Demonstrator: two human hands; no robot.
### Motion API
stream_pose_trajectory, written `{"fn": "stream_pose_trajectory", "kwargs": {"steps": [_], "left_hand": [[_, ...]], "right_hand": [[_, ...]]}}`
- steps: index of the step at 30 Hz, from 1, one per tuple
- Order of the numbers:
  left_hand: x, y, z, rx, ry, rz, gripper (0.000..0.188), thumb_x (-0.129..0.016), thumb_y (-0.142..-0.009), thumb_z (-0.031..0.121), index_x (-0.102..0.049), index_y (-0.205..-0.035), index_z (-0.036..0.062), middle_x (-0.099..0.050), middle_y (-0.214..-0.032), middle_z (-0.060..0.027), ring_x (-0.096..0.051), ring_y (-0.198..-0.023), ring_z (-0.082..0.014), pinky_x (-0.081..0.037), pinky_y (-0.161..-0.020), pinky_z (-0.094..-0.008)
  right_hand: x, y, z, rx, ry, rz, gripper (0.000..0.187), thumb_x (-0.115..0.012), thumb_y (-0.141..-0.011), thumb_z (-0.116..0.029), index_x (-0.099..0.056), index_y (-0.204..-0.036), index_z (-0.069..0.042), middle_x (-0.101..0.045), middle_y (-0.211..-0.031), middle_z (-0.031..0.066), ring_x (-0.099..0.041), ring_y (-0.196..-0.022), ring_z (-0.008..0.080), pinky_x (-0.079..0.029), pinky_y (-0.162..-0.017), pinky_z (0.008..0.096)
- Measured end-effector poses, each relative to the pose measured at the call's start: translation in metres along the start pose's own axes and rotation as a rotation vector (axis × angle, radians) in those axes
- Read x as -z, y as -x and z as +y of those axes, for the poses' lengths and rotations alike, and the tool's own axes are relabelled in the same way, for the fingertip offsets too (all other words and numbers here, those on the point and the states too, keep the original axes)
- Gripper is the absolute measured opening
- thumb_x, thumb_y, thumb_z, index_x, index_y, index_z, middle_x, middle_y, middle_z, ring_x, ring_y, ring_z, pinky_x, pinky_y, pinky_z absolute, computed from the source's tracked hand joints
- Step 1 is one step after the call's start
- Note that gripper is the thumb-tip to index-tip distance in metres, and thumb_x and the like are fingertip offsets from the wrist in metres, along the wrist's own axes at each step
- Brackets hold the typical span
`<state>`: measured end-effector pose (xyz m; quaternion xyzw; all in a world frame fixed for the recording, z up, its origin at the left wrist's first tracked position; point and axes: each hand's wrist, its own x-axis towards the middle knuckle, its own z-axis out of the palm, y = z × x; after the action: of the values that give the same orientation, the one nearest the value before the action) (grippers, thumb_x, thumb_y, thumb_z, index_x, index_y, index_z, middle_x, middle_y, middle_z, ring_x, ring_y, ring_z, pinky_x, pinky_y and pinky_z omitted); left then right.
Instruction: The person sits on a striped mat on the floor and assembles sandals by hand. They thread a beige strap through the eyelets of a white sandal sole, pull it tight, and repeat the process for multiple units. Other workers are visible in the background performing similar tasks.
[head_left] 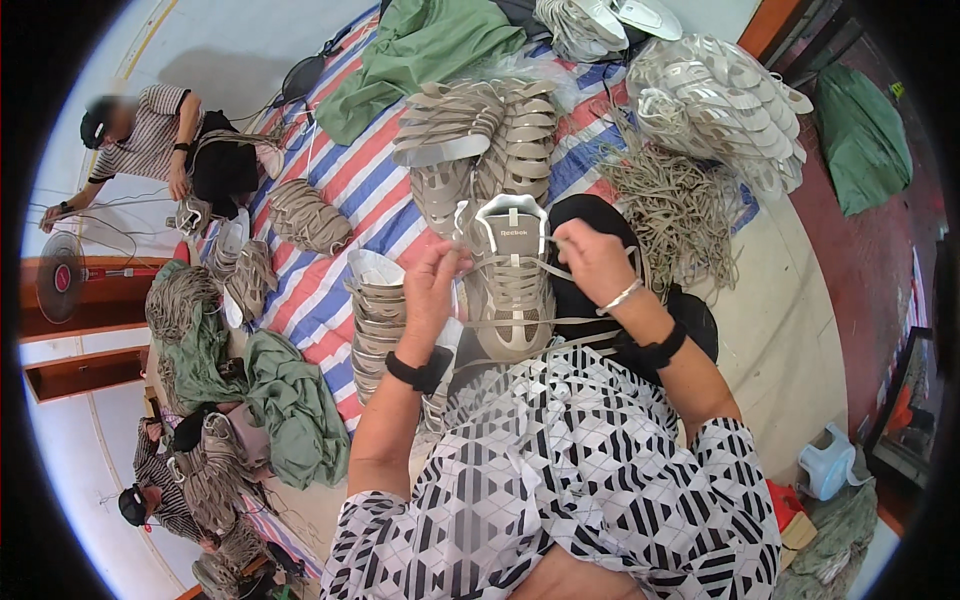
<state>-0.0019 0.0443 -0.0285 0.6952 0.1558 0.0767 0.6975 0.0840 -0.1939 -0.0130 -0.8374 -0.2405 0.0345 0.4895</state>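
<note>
Striped sheeting (368, 215) in red, white and blue covers much of the floor, giving way on the right to a pale bare stretch (790, 330) and then dark red flooring (850, 260). Over the sheeting's far part lies a green cloth (420, 55); a green sack (862, 140) sits off to the right. At the left side, a person in a striped top (160, 130) sits among shoe uppers, near a round fan (62, 278).

Nested beige uppers (478, 110) are piled just ahead, with a tangled heap of laces (680, 210) to their right and a plastic-wrapped bundle of uppers (720, 110) beyond it. Another stack (378, 320) crowds the left forearm, partly hidden behind it.

Between the hands, a beige shoe upper (515, 290) lies in front of the wearer's body, toe nearest. Left hand (432, 285) and right hand (597, 262) are both pinched narrow, holding lace (545, 267) on either side of its tongue.
</note>
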Motion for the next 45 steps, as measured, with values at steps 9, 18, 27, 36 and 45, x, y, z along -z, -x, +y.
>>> {"fn": "stream_pose_trajectory", "kwargs": {"steps": [9,18,27,36,45], "left_hand": [[-0.009,0.025,0.005,0.033,-0.278,-0.067,0.02,-0.052,-0.094,0.018,-0.063,-0.089,0.0016,-0.058,-0.078,0.0008,-0.049,-0.069,-0.0063,-0.04,-0.063,-0.0219],[-0.009,0.029,0.01,0.193,-0.018,-0.017,0.019,-0.058,-0.093,0.026,-0.064,-0.087,0.0088,-0.051,-0.068,0.0085,-0.04,-0.06,0.0,-0.031,-0.052,-0.0167],[-0.006,0.023,0.01,-0.28,-0.583,-0.022,0.023,-0.056,-0.092,0.02,-0.059,-0.081,-0.0006,-0.055,-0.07,0.0016,-0.047,-0.066,-0.0098,-0.038,-0.061,-0.0233],[-0.001,0.013,-0.003,0.168,-0.132,-0.176,0.025,-0.052,-0.095,0.027,-0.059,-0.082,0.007,-0.05,-0.065,0.0053,-0.041,-0.057,-0.0025,-0.031,-0.052,-0.0177],[-0.019,0.002,0.027,-0.36,-1.076,-0.078,0.017,-0.065,-0.081,0.024,-0.061,-0.083,0.0073,-0.058,-0.066,-0.0039,-0.056,-0.063,-0.0228,-0.047,-0.061,-0.0376]], "right_hand": [[-0.01,0.013,0.005,0.023,0.279,-0.145,0.011,-0.06,-0.083,-0.021,-0.063,-0.083,-0.011,-0.064,-0.071,0.0119,-0.063,-0.067,0.032,-0.049,-0.06,0.0412],[-0.023,0.011,0.004,0.139,0.242,-0.039,0.007,-0.062,-0.083,-0.016,-0.06,-0.081,-0.009,-0.055,-0.077,0.0076,-0.059,-0.066,0.0295,-0.048,-0.057,0.038],[-0.03,0.012,0.007,0.123,0.333,-0.179,0.005,-0.057,-0.082,-0.009,-0.056,-0.081,-0.004,-0.056,-0.078,0.0126,-0.058,-0.065,0.033,-0.048,-0.059,0.0411],[-0.024,0.005,0.005,0.063,0.28,-0.263,0.007,-0.054,-0.083,-0.009,-0.057,-0.082,-0.002,-0.057,-0.08,0.0164,-0.059,-0.075,0.0356,-0.048,-0.067,0.0428],[-0.005,-0.009,-0.007,0.242,0.437,-0.314,0.006,-0.059,-0.079,-0.011,-0.059,-0.083,-0.007,-0.056,-0.085,0.0091,-0.059,-0.076,0.029,-0.047,-0.066,0.0398]]}}
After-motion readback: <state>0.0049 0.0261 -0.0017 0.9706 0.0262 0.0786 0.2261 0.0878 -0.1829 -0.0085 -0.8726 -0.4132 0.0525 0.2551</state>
